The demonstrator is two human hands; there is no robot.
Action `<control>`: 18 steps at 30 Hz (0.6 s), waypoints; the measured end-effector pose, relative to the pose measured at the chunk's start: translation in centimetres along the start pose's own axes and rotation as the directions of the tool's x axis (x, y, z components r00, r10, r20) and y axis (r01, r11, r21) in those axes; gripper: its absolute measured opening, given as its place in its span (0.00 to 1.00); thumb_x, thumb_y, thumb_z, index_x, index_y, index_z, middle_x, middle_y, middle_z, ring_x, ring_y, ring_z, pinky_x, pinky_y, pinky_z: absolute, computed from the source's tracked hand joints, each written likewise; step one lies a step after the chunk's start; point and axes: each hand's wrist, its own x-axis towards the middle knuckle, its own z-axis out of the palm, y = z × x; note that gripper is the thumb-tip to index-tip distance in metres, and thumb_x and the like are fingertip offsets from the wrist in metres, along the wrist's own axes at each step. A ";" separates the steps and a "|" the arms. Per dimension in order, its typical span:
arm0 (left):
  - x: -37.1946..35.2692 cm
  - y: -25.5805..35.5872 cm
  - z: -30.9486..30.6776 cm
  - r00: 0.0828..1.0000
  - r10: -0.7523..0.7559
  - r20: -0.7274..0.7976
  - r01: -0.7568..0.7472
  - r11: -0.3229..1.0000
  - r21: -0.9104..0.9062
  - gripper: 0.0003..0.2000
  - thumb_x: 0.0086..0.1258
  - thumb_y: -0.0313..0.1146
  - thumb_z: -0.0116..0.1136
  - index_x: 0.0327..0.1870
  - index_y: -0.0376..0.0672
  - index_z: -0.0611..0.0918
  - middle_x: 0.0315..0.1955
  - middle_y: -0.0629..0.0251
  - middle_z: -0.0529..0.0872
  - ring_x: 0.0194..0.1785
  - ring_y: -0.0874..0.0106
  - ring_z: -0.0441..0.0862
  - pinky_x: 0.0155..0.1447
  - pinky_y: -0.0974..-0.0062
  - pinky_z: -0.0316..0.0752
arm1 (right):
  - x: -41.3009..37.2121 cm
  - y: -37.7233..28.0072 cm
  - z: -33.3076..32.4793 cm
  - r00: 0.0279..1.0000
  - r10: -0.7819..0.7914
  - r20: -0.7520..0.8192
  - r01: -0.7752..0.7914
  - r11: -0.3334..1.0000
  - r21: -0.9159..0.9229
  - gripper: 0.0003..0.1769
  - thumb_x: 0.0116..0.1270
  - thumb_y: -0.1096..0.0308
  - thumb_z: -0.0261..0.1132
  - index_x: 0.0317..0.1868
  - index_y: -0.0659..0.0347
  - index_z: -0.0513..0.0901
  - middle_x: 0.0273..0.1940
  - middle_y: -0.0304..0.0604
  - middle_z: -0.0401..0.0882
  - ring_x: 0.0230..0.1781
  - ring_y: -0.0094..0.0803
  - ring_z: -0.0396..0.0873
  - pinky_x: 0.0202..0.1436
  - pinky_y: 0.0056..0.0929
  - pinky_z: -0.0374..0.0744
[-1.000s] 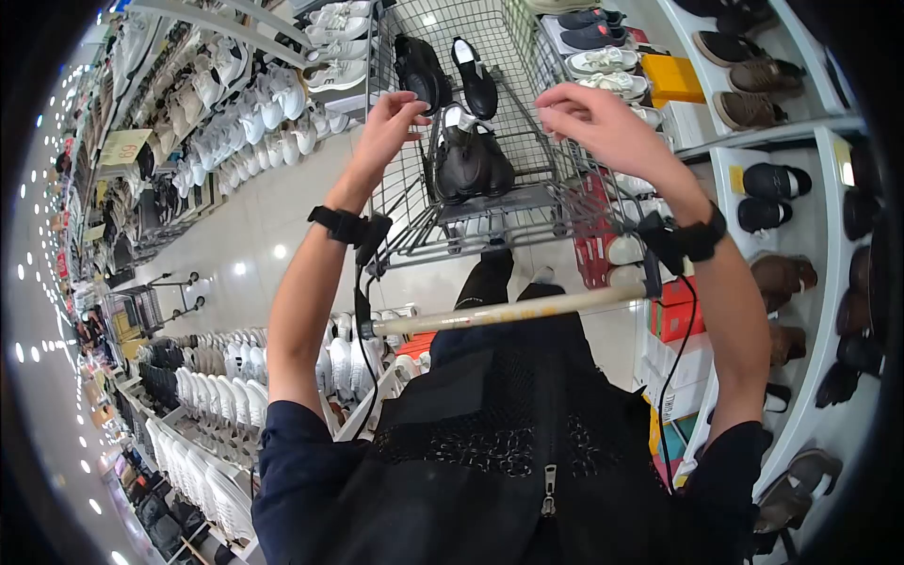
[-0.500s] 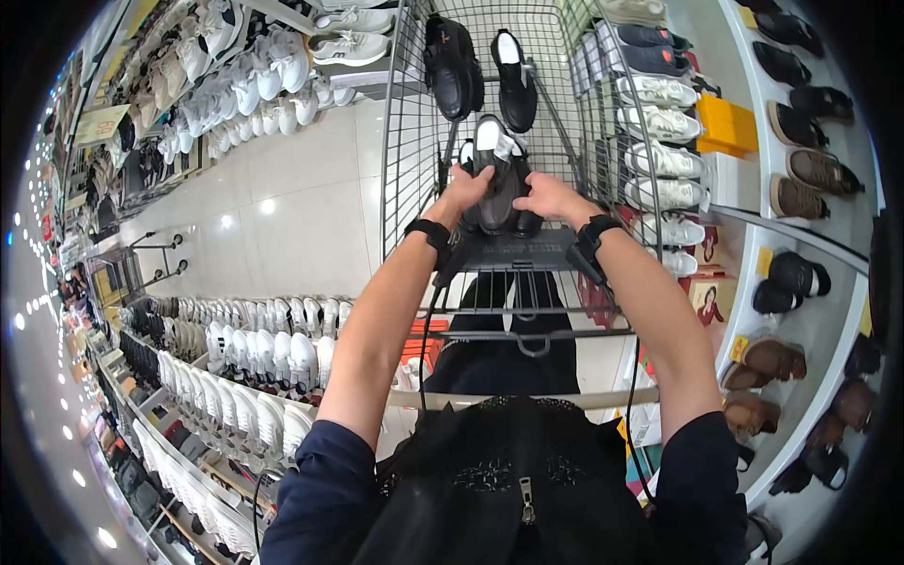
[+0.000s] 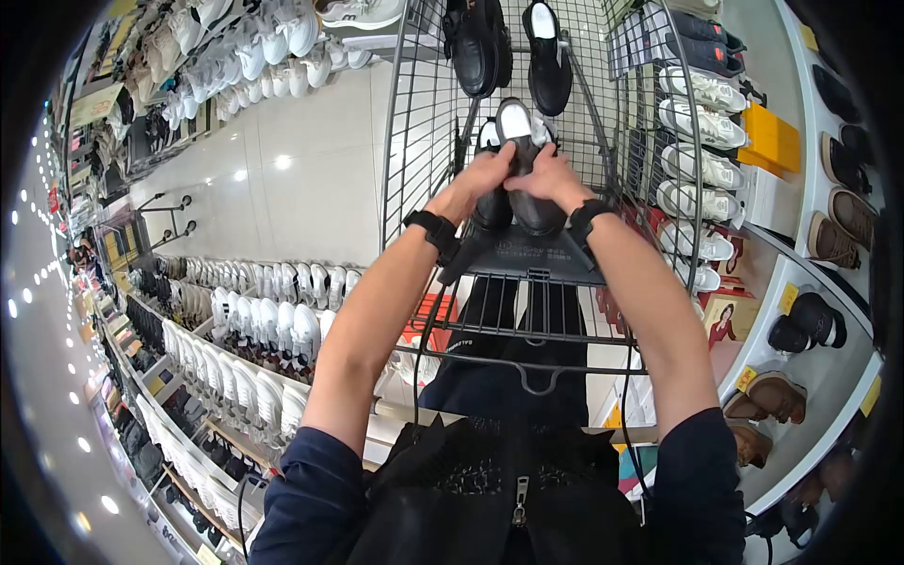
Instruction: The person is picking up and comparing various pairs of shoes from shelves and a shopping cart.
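Note:
Both hands are at a dark shoe (image 3: 537, 213) with a white insole, near the handle end of a wire shopping cart (image 3: 405, 141). My left hand (image 3: 488, 171) grips the shoe's left side, its thumb on the upper. From the right, my right hand (image 3: 550, 176) closes on the same shoe, thumb pointing inward. Another black shoe (image 3: 492, 209) lies beside it on the left, partly behind my left hand. Farther into the cart are a black shoe (image 3: 476, 58) at the left and a black shoe with a white insole (image 3: 549, 75) at the right.
White shoes (image 3: 702, 127) and a yellow box (image 3: 772, 138) stand right of the cart. Brown shoes (image 3: 778, 395) sit on the right shelf. Rows of white shoes (image 3: 254, 395) line the left, with pale floor (image 3: 292, 193) between racks. A dark plastic panel (image 3: 532, 254) crosses the cart.
My right hand has moved inward onto the shoe, closer to my left hand. The view has shifted, so the cart's far shoes appear higher and farther right.

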 end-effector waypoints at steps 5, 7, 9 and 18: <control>0.9 -0.5 -0.8 0.994 0.018 -0.107 -0.020 1.000 -0.014 0.27 0.68 0.32 0.57 0.67 0.27 0.73 0.52 0.52 0.84 0.52 0.66 0.79 0.57 0.69 0.73 | 0.0 0.7 -0.8 0.999 -0.034 0.004 0.034 0.999 0.019 0.75 0.42 0.25 0.74 0.70 0.89 0.60 0.70 0.73 0.64 0.72 0.61 0.66 0.73 0.42 0.70; 3.0 -2.4 -0.4 0.988 0.022 -0.152 -0.008 0.996 0.094 0.28 0.67 0.33 0.57 0.67 0.26 0.72 0.55 0.51 0.82 0.57 0.66 0.78 0.62 0.69 0.72 | -0.3 0.9 0.3 0.998 -0.061 0.018 0.063 0.978 -0.197 0.74 0.44 0.25 0.73 0.68 0.89 0.62 0.70 0.72 0.65 0.74 0.64 0.60 0.75 0.47 0.67; 2.5 -2.7 0.8 0.980 0.013 -0.199 0.006 0.996 0.091 0.29 0.65 0.31 0.56 0.68 0.28 0.72 0.54 0.53 0.82 0.57 0.67 0.79 0.61 0.70 0.72 | -0.7 1.4 2.4 0.999 -0.012 -0.042 0.002 0.974 -0.226 0.71 0.46 0.27 0.74 0.67 0.89 0.64 0.70 0.70 0.65 0.75 0.64 0.58 0.75 0.49 0.66; 0.0 0.8 0.3 1.000 -0.016 -0.013 0.015 0.999 -0.035 0.32 0.62 0.32 0.59 0.70 0.33 0.70 0.42 0.64 0.80 0.43 0.72 0.75 0.46 0.71 0.71 | -0.9 0.6 1.8 0.998 0.002 0.060 -0.006 0.998 0.067 0.70 0.54 0.45 0.80 0.67 0.95 0.44 0.45 0.62 0.83 0.44 0.46 0.87 0.38 0.37 0.87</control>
